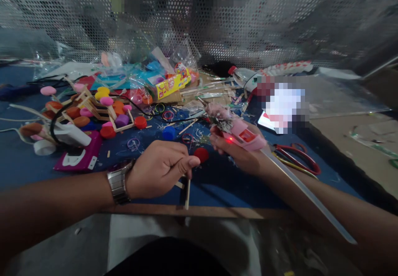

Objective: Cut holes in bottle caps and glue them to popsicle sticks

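Observation:
My right hand (228, 145) is closed round a pink glue gun (245, 135); its small red light glows. Strands of dried glue cling to the front, and a long clear glue stick (311, 197) sticks out of the back. My left hand (158, 168), with a metal watch (118, 185) on the wrist, is closed near the front edge of the table. Thin wooden sticks (187, 195) show just beneath its fingers, joined or crossing; the fingers hide their upper ends. A red bottle cap (201, 155) lies just beyond my left thumb.
Left stands a wooden-stick structure (93, 106) with colourful round pieces, beside a purple-and-white device (77, 151). Behind are plastic bags, a yellow packet (174, 84) and loose sticks. Right lie red-handled scissors (298, 156), a lit phone (276, 110) and a bottle (245, 77). A perforated metal screen (217, 31) rises behind.

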Demonstrator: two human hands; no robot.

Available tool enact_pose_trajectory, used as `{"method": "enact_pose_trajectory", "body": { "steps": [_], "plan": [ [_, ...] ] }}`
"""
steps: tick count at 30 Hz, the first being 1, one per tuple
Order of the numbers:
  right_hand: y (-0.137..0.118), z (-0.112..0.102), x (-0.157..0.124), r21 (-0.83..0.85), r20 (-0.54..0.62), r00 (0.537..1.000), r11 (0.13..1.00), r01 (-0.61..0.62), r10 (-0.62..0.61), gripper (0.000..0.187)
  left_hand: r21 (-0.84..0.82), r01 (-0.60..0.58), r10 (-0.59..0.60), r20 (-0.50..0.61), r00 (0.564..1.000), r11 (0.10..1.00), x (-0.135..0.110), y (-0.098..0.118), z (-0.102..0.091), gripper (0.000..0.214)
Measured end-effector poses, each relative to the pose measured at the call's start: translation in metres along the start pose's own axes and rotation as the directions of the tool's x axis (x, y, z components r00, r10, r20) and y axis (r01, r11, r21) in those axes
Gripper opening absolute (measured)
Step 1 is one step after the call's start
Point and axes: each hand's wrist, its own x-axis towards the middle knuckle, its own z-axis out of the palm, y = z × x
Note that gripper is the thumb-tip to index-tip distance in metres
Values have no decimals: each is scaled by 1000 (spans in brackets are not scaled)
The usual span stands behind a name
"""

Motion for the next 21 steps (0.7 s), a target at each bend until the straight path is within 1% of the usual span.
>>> {"method": "enact_pose_trajectory", "body": {
  "steps": [2, 4, 7, 10, 13, 15, 18, 20, 21],
  "plan": [
    [-1, 1, 0, 17, -4, 1000, 1000, -26, 26, 26, -6, 9, -9, 12, 1000, 1000, 0, 2, 0, 45],
    [-3, 1, 0, 26, -11, 999, 999, -37, 37, 25, 14, 2, -2, 9, 1000, 1000, -1, 4, 1, 42],
    [-7, 2, 0, 7, -27, 999, 1000, -17, 17, 24, 33, -54, 53, 23, 998, 998, -2, 4, 0, 34],
    [-8, 1, 0, -3, -41, 999, 1000, -3, 3, 21, 52, -75, 74, 32, 997, 996, -3, 3, -1, 41],
    [-4, 1, 0, 13, -34, 999, 999, -31, 32, 23, -26, -96, 97, 37, 995, 995, -3, -1, -1, 26],
    [-3, 1, 0, 35, -24, 998, 998, -49, 50, 26, -55, -87, 89, 33, 996, 995, -3, -3, 1, 31],
    [-4, 1, 0, 40, -26, 999, 999, -36, 37, 27, -13, -80, 80, -10, 997, 997, -2, -4, 2, 29],
    [-5, 0, 0, 27, -32, 999, 999, -21, 21, 27, -18, -109, 108, -41, 993, 994, -2, -3, 2, 29],
    [-5, 0, 0, 20, -31, 999, 1000, -16, 17, 27, -48, -125, 123, -35, 992, 991, -2, -3, 2, 25]
  ]
}}
